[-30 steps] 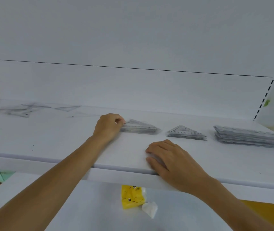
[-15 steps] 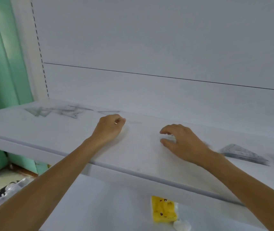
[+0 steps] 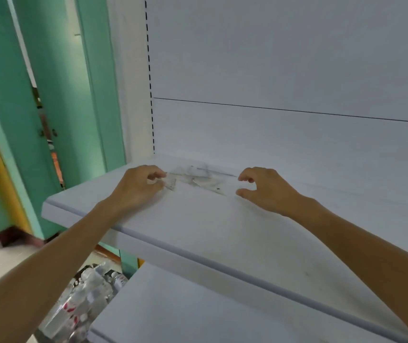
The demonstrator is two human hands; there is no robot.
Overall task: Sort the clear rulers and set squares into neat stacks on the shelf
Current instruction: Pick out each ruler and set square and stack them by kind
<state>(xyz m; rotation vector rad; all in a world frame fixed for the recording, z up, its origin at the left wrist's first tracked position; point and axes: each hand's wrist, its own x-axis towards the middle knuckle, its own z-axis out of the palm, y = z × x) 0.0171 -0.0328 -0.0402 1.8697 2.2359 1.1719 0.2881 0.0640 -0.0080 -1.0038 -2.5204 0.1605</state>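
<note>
**Gathering of the loose pieces at the shelf's left end**

Both hands were at the back left of the white shelf (image 3: 222, 231), one on each side of a loose pile (image 3: 199, 179) of clear rulers and set squares lying crossed over one another near the rear wall. The left hand (image 3: 141, 188) had its fingers curled, pinching the corner of a clear piece (image 3: 170, 183) at the pile's near left edge; blur hid whether it was a ruler or a set square. The right hand (image 3: 266, 190) hung just beside the pile's right end, thumb and fingers loosely hooked apart and holding nothing.

The step in hand looked like collecting this unsorted scatter. Next, the right hand would likely need to close on the far end, so the thin, slippery pieces could be separated by shape and squared up.
</note>
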